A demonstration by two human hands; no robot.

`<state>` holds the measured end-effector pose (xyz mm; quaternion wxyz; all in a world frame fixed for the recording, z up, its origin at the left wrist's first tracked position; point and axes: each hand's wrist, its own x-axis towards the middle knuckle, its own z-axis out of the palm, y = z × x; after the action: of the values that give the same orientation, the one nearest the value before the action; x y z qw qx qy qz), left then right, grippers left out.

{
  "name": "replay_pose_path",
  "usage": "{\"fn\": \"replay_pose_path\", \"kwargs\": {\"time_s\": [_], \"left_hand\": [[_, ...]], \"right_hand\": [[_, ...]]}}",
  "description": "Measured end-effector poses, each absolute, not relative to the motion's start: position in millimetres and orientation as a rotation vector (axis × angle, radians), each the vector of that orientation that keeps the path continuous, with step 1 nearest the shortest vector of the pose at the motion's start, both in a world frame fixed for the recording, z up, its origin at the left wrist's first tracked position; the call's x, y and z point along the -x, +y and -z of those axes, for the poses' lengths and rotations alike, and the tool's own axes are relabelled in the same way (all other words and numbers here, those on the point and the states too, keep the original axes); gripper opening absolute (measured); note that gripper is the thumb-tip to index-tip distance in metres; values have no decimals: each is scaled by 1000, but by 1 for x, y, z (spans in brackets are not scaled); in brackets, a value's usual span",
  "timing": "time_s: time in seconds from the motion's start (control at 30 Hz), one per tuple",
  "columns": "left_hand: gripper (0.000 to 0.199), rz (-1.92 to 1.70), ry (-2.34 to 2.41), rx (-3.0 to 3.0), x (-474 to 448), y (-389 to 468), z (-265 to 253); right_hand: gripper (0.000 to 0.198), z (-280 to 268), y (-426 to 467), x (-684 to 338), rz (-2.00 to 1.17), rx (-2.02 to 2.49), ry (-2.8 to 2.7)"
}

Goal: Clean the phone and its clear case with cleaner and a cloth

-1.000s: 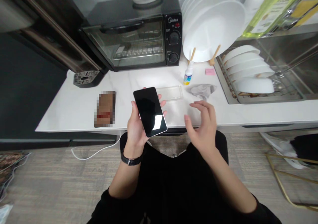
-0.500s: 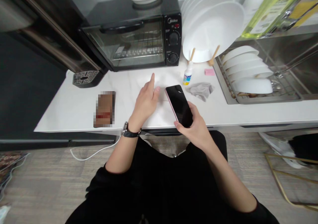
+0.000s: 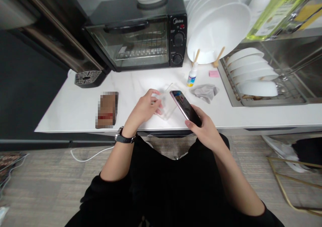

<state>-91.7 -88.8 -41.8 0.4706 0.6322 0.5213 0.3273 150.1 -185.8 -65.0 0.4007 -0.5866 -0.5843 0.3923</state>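
Note:
A smartphone (image 3: 187, 109) with a dark, reflective screen and pinkish edge is in my right hand (image 3: 206, 128), thumb along the near side and fingers behind it. It is tilted above the white counter. Left of it, my left hand (image 3: 148, 106), with a black-strapped watch at the wrist, has its fingers curled at the left edge of a clear phone case (image 3: 169, 107). The case is see-through and its outline is faint. Just behind the phone are a small white bottle (image 3: 192, 77) with a blue and yellow label and a crumpled grey cloth (image 3: 205, 92).
A black toaster oven (image 3: 136, 42) stands at the back, beside large white plates (image 3: 218, 32) on a wooden rack. A pink block (image 3: 213, 74) lies near the sink rack with stacked bowls (image 3: 254, 72). A blurred-out brown item (image 3: 107, 110) lies at left on the counter (image 3: 62, 109).
My left hand has gone from pointing forward to curled fingers at the clear case, which now shows more plainly. The phone has moved slightly right and towards me, and tilted.

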Motion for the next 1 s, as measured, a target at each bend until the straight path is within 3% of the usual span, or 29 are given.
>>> {"fn": "replay_pose_path", "kwargs": {"time_s": [0.07, 0.13, 0.33, 0.67, 0.87, 1.0], "left_hand": [[58, -893, 1098, -1254, 85, -103, 50], [69, -972, 996, -1072, 72, -117, 60], [55, -1118, 835, -785, 44, -135, 72], [38, -1086, 792, -616, 49, -127, 66], [39, -1184, 928, -725, 41, -131, 75], [37, -1242, 971, -718, 41, -129, 80]], "right_hand": [[69, 62, -184, -147, -946, 1500, -1514], [68, 58, -182, -142, -866, 1537, -1578], [85, 47, -180, -123, -533, 1831, -1812], [84, 39, -180, -100, -139, 1947, -1964], [105, 40, -184, -100, -383, 1903, -1966], [103, 49, -186, -121, -966, 1608, -1720]]}}
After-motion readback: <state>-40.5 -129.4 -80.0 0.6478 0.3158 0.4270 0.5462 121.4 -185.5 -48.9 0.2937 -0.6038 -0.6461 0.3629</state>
